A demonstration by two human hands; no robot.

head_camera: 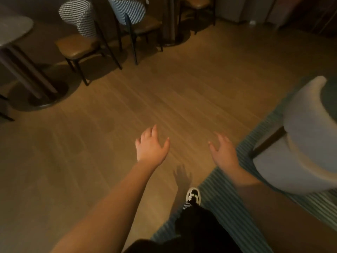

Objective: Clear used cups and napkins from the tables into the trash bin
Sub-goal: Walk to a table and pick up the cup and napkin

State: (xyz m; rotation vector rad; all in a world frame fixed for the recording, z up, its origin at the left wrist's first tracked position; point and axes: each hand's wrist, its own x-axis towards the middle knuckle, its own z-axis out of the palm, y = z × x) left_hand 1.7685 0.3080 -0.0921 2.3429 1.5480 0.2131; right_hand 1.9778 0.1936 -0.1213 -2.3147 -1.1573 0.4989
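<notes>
No cup, napkin or bin shows anywhere in the frame. Both hands are empty. The left hand (151,145), a little left of the centre, is stretched forward over the floor (109,115) with the back turned up, the fingers loosely spread and a little curled, the thumb standing out to the right. The right hand (223,151), right of the centre, has the same pose: open, fingers relaxed and apart, thumb pointing left. The two bare forearms come from the lower edge and run upward, near each other but apart.

Below the hands, one shoe (193,195) stands where the wooden floor meets a striped rug (228,216) that crosses the lower right corner. On the right edge stands one pale armchair (306,139). In the upper left there are two chairs with checked backs and brown seats, the first chair (80,39) beside the second chair (135,17); a third chair (197,4) is partly seen at the top. At the left edge stands one table (12,30) on a dark round base.
</notes>
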